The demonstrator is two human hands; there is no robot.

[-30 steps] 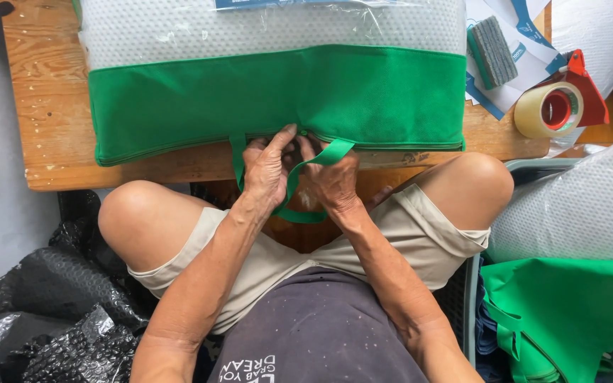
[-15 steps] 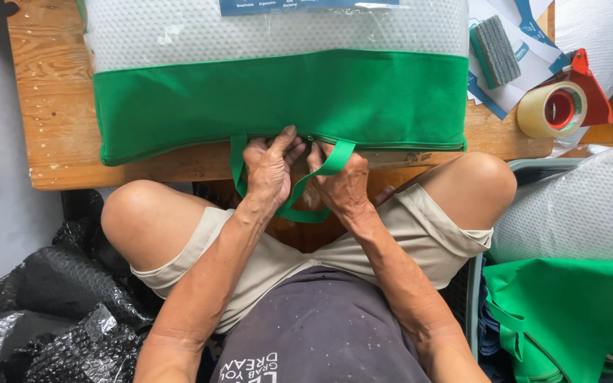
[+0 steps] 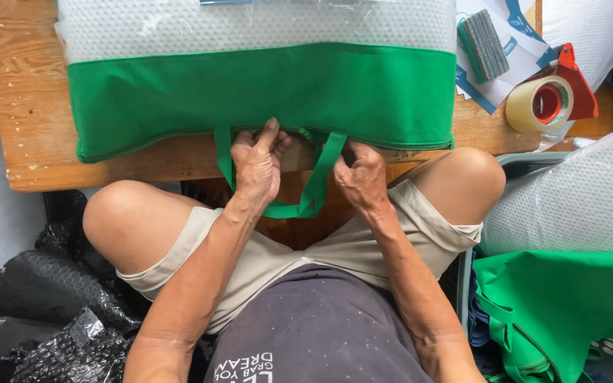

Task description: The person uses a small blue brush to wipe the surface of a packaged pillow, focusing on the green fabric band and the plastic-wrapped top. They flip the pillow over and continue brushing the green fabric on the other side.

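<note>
Here, green zippered bag point(image 3: 264, 92) laid flat on wooden table point(image 3: 23, 92), near edge overhanging. Zipper seam pinched by left hand point(image 3: 258, 164) and right hand point(image 3: 360, 174), fingers closed, between handle loop point(image 3: 306, 206) ends. Step judged: zipper closing; steady pull needed next.

A green bag point(image 3: 264, 92) lay on a wooden table point(image 3: 23, 106), its handle point(image 3: 299, 207) hanging over the near edge. The left hand point(image 3: 258, 164) and right hand point(image 3: 360, 174) gripped the bag's lower edge by the handle. A tape roll point(image 3: 542, 103) sat at the right.
</note>
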